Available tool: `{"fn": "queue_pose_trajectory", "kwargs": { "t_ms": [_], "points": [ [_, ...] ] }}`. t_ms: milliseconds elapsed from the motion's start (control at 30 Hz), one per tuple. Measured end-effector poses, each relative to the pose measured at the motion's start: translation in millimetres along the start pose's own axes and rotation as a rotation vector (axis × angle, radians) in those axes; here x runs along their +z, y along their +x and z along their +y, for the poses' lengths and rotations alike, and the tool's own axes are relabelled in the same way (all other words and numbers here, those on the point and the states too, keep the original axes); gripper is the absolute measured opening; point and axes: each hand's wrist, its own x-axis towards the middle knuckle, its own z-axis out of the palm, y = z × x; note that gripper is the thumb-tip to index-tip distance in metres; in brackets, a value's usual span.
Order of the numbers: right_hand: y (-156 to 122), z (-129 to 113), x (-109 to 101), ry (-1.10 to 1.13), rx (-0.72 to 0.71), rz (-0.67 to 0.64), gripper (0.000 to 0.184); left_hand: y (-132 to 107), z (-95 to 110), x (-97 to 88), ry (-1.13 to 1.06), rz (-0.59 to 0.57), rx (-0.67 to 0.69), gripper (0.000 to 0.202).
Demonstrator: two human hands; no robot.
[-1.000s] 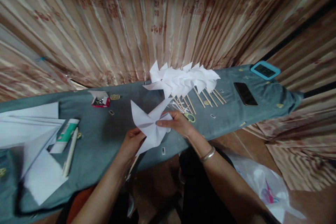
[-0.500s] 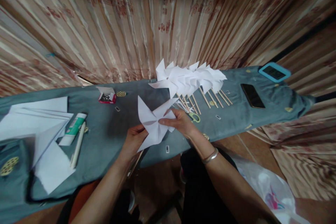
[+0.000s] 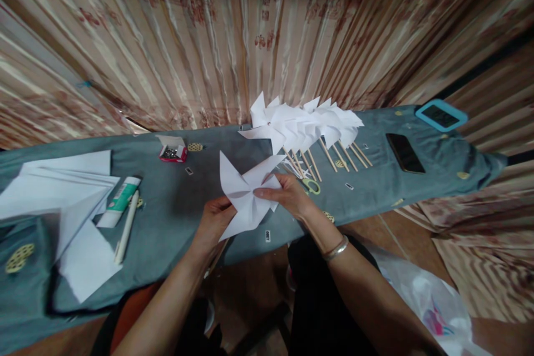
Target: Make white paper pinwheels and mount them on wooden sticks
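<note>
Between both hands, over the table's front part, is a white paper pinwheel [image 3: 246, 194] with its blades folded in. My left hand [image 3: 217, 217] is closed on its lower left side, fingers partly behind the paper. At the right, my right hand [image 3: 283, 194] grips the pinwheel too, the thumb pressing close to its centre. Below my left hand part of a thin stick shows; whether it joins the pinwheel I cannot tell. Beyond the hands lies an overlapping row of white pinwheels [image 3: 304, 125] on wooden sticks. Green-handled scissors [image 3: 311, 186] lie near my right hand among paper strips.
White paper sheets [image 3: 83, 278], a glue tube [image 3: 120, 200] and a white pen [image 3: 127, 228] lie at the left. A small red box of metal pins [image 3: 173, 151] stands further back. On the right are a phone [image 3: 404, 153] and a blue-framed digital timer [image 3: 441, 115]. Curtains hang behind.
The view has shifted slightly, so the table things sit a little further right. Both hands keep almost the same hold on the pinwheel.
</note>
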Motion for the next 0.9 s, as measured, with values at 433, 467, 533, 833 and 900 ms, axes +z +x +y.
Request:
{"fn": "queue_pose_trajectory", "kwargs": {
  "t_ms": [433, 467, 533, 833, 900],
  "points": [
    [-2, 2, 6, -0.003, -0.038, -0.022, 0.031, -2, -3, -10.5, 0.06, -0.04, 0.107, 0.03],
    [-4, 2, 6, -0.009, -0.051, -0.021, 0.031, -3, -2, -12.0, 0.087, -0.047, 0.126, 0.028],
    [-9, 1, 6, -0.026, -0.076, -0.021, 0.03, -6, 0, -14.4, 0.15, -0.069, 0.167, 0.024],
    [-54, -11, 10, -0.314, -0.171, -0.042, 0.026, -36, 14, -19.9, 0.377, -0.267, 0.369, 0.007],
    [-65, -15, 13, -0.362, -0.286, -0.095, 0.026, -44, 17, -22.3, 0.426, -0.331, 0.405, 0.008]
  ]
}}
